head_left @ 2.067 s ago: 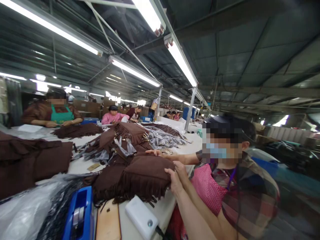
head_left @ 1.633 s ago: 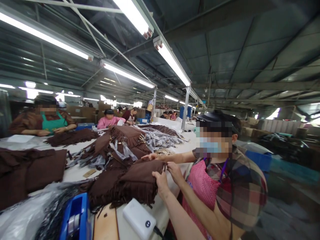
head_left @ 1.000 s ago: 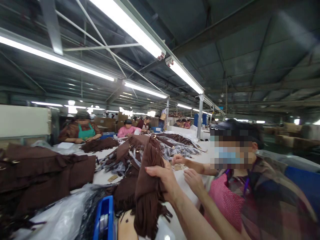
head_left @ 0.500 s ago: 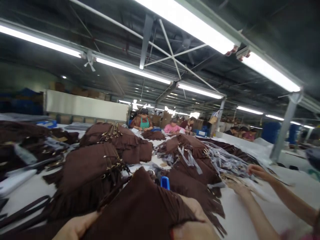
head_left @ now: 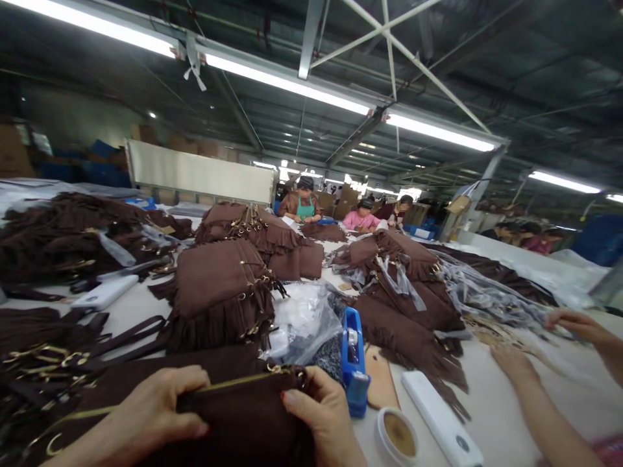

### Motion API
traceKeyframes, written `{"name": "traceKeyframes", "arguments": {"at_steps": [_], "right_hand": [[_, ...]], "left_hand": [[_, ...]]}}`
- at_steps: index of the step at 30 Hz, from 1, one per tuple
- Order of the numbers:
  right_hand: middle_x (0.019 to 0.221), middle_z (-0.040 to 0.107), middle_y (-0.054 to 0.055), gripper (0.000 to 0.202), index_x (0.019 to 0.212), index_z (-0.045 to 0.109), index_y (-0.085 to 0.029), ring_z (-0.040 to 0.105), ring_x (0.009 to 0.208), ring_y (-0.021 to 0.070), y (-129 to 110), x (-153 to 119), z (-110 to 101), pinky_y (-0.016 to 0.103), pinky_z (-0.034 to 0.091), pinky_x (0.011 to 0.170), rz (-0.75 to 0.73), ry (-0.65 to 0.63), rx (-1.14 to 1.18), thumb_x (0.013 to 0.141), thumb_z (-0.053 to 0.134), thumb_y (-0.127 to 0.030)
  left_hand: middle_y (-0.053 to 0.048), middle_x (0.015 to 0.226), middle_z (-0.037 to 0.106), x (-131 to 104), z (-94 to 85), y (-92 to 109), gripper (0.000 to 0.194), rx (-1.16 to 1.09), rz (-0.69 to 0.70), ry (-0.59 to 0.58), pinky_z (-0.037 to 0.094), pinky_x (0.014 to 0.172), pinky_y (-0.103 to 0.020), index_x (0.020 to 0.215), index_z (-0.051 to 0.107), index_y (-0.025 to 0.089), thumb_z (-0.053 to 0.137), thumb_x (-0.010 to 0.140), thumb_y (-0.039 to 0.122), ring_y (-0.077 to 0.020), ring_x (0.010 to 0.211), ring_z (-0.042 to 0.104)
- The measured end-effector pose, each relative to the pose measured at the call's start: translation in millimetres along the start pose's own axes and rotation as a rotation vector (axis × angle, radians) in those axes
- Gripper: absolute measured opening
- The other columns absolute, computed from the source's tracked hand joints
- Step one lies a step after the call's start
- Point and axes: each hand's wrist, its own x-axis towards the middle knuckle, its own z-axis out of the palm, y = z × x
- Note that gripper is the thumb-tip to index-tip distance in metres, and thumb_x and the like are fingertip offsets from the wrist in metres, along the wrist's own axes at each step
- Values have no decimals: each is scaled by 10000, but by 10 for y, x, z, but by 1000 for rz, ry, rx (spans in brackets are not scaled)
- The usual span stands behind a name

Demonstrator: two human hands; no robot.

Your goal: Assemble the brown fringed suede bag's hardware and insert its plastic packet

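A dark brown bag [head_left: 243, 408] with a gold zipper along its upper edge is held low in front of me. My left hand [head_left: 165, 408] pinches its zipper edge between thumb and fingers. At the other end of the zipper, near small gold rings, my right hand [head_left: 324, 408] grips the bag's corner. Just beyond it are a crumpled clear plastic bag [head_left: 302, 318] and a blue tape dispenser [head_left: 354, 363]. A stack of fringed brown bags [head_left: 219, 285] lies ahead of my left hand.
A round tub of brown paste [head_left: 399, 434], a white device [head_left: 440, 415] and a tan leather piece [head_left: 382, 379] lie at right. Another person's hands [head_left: 518, 366] work at the right edge. More brown bags [head_left: 409, 324] cover the table; several people sit beyond.
The view has tipped down and turned left. The bag has been lowered and turned so its zipper edge faces up; both hands still hold it.
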Motion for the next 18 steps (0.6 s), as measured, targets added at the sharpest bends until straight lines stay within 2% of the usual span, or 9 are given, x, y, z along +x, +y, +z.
{"name": "traceKeyframes", "arguments": {"at_steps": [2,4,7,9,12,15,18], "right_hand": [[653,667,-16,272,679,659,-170,565,592,114,95,17,39,221,424,579,-32,87,49,486,834,-245],[623,658,-25,261,640,639,-173,541,565,101,138,11,83,208,414,552,-66,121,63,487,836,-249],[647,662,-24,260,665,635,-177,539,584,101,174,-4,102,210,425,568,-103,133,42,522,825,-281],[671,664,-23,267,711,642,-181,552,612,109,215,-11,58,217,434,590,-100,125,11,546,815,-300],[719,668,-10,282,772,656,-182,564,660,125,288,-28,-51,234,443,625,-102,98,-90,576,803,-321],[762,669,3,297,823,661,-184,580,719,146,319,-50,-123,251,453,673,-96,70,-105,613,782,-356],[714,641,-16,268,813,661,-188,565,687,123,315,-51,-137,217,437,645,-76,88,-83,692,715,-420]], "left_hand": [[15,751,627,32,11,84,226,-55,33,-11,374,637,-249,686,570,195,527,678,417,-193,747,575],[-1,800,629,67,58,194,251,-64,67,16,375,671,-264,743,569,196,496,718,435,-201,777,567],[-5,830,633,133,140,358,166,-30,84,16,365,694,-269,770,565,205,505,695,340,-203,815,567],[-3,807,638,180,176,425,138,27,38,-21,354,666,-272,745,563,212,527,651,307,-217,820,573],[-4,756,639,240,199,434,151,76,-24,-75,346,621,-271,693,564,211,569,590,320,-240,808,582],[19,693,629,286,215,369,136,-16,-12,-106,358,599,-256,649,574,208,568,570,318,-224,767,589],[28,685,629,328,248,288,145,-81,-15,-129,365,580,-244,644,584,202,572,552,314,-217,752,589]]}}
